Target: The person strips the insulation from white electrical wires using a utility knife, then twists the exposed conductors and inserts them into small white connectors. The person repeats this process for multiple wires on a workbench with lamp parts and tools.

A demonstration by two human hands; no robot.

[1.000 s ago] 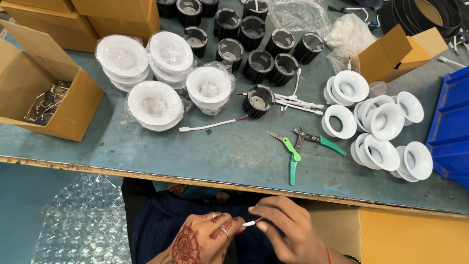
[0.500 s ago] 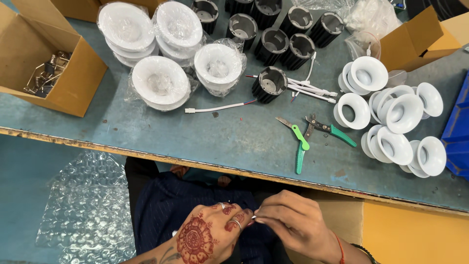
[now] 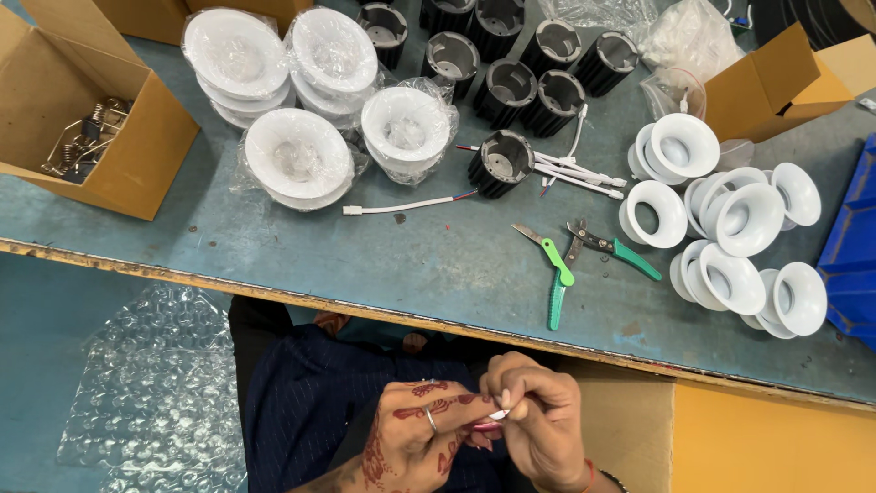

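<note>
My left hand (image 3: pixel 415 436), marked with dark red patterns and wearing a ring, and my right hand (image 3: pixel 538 424) meet over my lap, below the table's front edge. Together they pinch a small white connector piece (image 3: pixel 498 415) with a bit of red at it; most of it is hidden by my fingers. On the table above lie green-handled cutters (image 3: pixel 555 269), a second green-handled tool (image 3: pixel 613 246) and a loose white-plugged wire (image 3: pixel 406 205). A black ribbed lamp housing (image 3: pixel 500 162) stands nearest those wires.
Stacks of white wrapped round covers (image 3: pixel 297 157) sit at the back left, several black housings (image 3: pixel 511 64) behind, white cone reflectors (image 3: pixel 730 237) at the right. A cardboard box of metal clips (image 3: pixel 87 137) is at the left, blue bins (image 3: pixel 853 246) at the right edge, bubble wrap (image 3: pixel 146 383) on the floor.
My hands stay together on the small piece and have shifted slightly right and down in view. The view has tilted, so the table items sit lower and nearer.
</note>
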